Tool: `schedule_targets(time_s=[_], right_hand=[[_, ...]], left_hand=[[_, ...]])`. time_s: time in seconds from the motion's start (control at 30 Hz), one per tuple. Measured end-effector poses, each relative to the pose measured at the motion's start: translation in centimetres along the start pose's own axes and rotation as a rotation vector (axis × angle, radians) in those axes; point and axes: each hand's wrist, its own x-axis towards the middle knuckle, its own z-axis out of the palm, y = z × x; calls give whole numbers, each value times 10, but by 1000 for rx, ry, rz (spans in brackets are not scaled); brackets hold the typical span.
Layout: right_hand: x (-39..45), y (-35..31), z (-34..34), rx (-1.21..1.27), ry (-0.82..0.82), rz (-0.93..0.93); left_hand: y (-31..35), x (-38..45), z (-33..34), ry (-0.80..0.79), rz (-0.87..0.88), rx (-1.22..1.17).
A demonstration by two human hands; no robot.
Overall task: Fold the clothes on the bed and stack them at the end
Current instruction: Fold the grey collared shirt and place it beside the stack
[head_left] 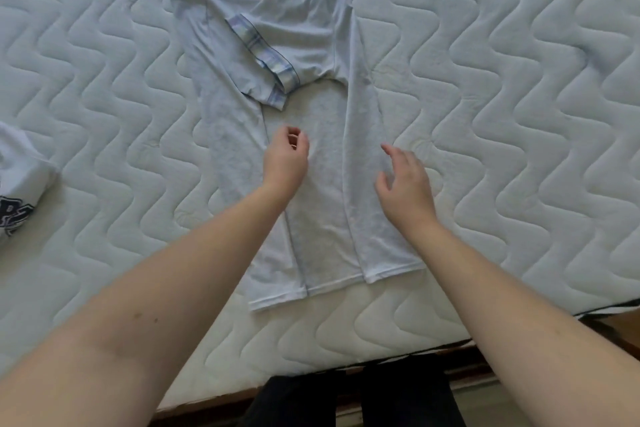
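Pale blue cotton T-shirt [311,135] with plaid sleeve cuffs lies lengthwise on the white quilted mattress [502,97], both sides folded in. My left hand [286,158] hovers over its middle, fingers loosely curled, holding nothing; my right hand [404,184] hovers at its right edge, fingers spread.

Pale blue shirt [311,184] with plaid cuff [266,56]; white wave-quilted mattress [519,115]; white garment [20,177], dark print, at left edge.

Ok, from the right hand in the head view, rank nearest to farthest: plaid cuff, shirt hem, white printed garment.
From the right hand:
1. Shirt hem, just below, toward the near bed edge.
2. Plaid cuff, up and left on the folded sleeve.
3. White printed garment, far left edge of the bed.
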Motion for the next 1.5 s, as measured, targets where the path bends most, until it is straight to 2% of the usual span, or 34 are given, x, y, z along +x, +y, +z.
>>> schedule_targets(time_s=[0.2,0.43,0.6,0.67,0.73,0.83,1.03,1.1,1.13,1.2,1.23,1.27,1.33,1.4,1.5], right_hand=[[66,-26,21,-3,-93,-107],[117,-25,38,78,-125,-48],[124,-13,41,167,-129,-20],[123,-10,41,183,-128,-20],[122,-8,41,186,-128,-36],[122,-5,44,129,-135,-71],[124,-7,48,-130,-172,-129],[123,-6,50,-234,-205,-118],[123,-6,51,-263,-213,-110],[123,-6,50,-283,-226,-108],[122,-6,49,-282,-234,-111],[122,-6,49,-280,-242,-114],[122,-6,48,-279,-254,-119],[122,-6,47,-284,-261,-120],[123,-6,44,-293,-278,-127]], left_hand=[[30,90,-38,179,-74,-105],[59,165,-46,55,-394,-282],[77,179,-36,-59,-509,-364],[78,180,-35,-26,-470,-324],[77,183,-42,62,-316,-213],[71,183,-57,154,-101,-183],[45,196,-83,183,82,-110],[42,201,-82,168,44,-107],[41,203,-79,125,-34,-171],[46,199,-76,-25,-298,-290],[48,195,-76,-124,-390,-241],[48,192,-76,-222,-413,-143],[47,191,-74,-315,-317,59],[51,195,-75,-278,-241,159],[68,208,-82,-228,-191,45]])
